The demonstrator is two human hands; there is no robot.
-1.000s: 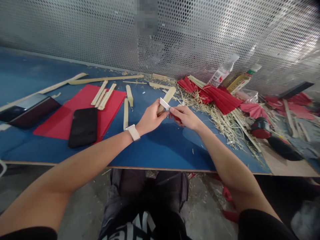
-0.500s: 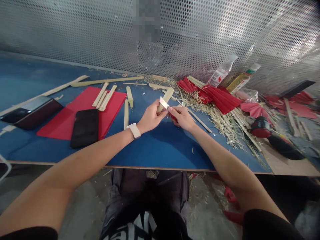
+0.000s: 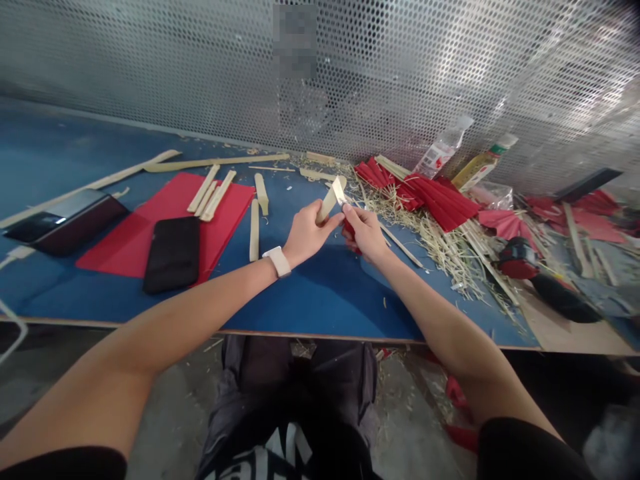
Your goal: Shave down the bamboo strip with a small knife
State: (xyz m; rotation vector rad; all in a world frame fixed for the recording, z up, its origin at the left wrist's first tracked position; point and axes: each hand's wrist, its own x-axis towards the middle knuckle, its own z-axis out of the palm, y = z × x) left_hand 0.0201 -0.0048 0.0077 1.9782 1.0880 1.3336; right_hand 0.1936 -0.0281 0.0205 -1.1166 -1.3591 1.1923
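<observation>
Item: 1 pale strip [image 3: 327, 202], apparently bamboo, held left of the shavings heap [image 3: 431, 241], over the blue table [image 3: 310, 303]. Left hand [image 3: 305, 235] pinches its lower part between thumb and fingers. Right hand [image 3: 367, 235] is closed round 1 knife [image 3: 340, 191], blade at the strip's upper part; whether touching cannot be told. Judged: light, stiff, fairly smooth, liable to split along the grain. Recommended hold: lower part, flat faces between thumb and fingers, clear of the blade. Containers: 1 clear bottle [image 3: 436, 157] and 1 green-capped bottle [image 3: 479, 167] lean behind the shavings heap. The latter holds yellow liquid; contents of the former not determinable. Clear plastic wrapping [image 3: 501, 195] lies behind-right of the shavings heap; contents not determinable.
</observation>
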